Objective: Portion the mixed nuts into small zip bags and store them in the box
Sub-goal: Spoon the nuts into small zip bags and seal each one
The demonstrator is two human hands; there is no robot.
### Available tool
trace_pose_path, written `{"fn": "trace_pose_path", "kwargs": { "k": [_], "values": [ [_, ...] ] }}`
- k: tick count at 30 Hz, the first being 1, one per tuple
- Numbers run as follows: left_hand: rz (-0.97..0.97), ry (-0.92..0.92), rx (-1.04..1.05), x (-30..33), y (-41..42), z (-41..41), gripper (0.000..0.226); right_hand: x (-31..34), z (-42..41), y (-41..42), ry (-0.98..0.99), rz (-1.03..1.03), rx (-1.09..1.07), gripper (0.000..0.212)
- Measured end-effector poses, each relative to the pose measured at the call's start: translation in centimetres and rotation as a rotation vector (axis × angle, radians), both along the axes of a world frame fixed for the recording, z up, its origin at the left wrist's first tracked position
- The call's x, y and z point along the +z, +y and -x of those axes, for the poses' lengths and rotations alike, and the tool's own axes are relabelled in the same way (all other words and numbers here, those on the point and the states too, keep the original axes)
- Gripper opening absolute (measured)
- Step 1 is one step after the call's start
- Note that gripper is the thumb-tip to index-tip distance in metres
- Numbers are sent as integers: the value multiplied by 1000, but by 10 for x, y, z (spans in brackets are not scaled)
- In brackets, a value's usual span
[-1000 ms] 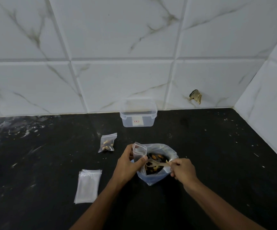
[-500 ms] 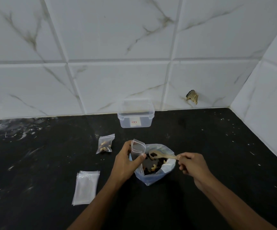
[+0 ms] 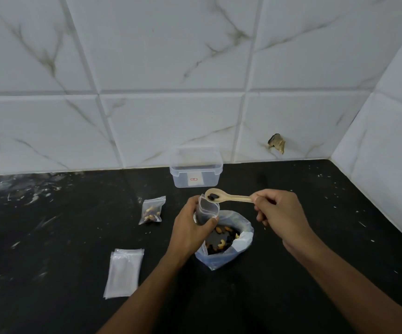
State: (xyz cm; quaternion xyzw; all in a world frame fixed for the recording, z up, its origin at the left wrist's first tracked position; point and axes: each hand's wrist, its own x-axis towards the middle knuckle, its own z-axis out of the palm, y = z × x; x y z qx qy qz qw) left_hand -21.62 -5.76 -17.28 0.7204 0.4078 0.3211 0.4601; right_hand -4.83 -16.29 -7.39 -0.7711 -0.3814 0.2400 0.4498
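My left hand [image 3: 190, 229] grips a small clear zip bag [image 3: 208, 209] upright with its mouth open. My right hand [image 3: 278, 210] pinches the handle of a pale wooden spoon [image 3: 229, 196]. The spoon's bowl carries a couple of dark pieces and hovers just over the small bag's mouth. Below sits the big open plastic bag of mixed nuts [image 3: 226, 239] on the black counter [image 3: 291, 273]. A filled small zip bag [image 3: 151, 210] lies to the left. The clear plastic box [image 3: 196, 169] stands at the back against the wall.
A stack of unused flat zip bags [image 3: 124, 272] lies at the front left. White marble tile walls close the back and right side. A small chipped hole [image 3: 277, 143] marks the back wall. White scuffs cover the counter's far left.
My right hand has lifted the spoon out of the big nut bag and brought it up over the small bag's mouth. My left hand keeps holding the small bag.
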Motion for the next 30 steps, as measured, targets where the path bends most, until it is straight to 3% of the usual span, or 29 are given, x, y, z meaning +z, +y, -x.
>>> {"fn": "trace_pose_path", "kwargs": {
  "k": [6,10,13,17,22,25,30],
  "values": [
    [43,-18,6,0,-2,0,50,-13,17,-6,-716,-283,168,8],
    [58,-38,14,-1,-3,1,50,-23,19,-9,-1043,-311,360,21],
    [64,-51,9,-1,-4,0,45,-26,19,-11,-1188,-297,448,5],
    [69,-62,4,-2,-3,0,44,-27,18,-11,-1211,-324,434,16],
    [103,-101,6,-6,-2,10,40,-20,6,-9,-809,-390,156,11],
    [131,-121,22,-16,-1,21,40,-45,-10,-8,-687,-156,113,7],
    [248,-134,10,-31,-2,28,40,-107,-10,-13,-712,220,175,10]
  ]
}}
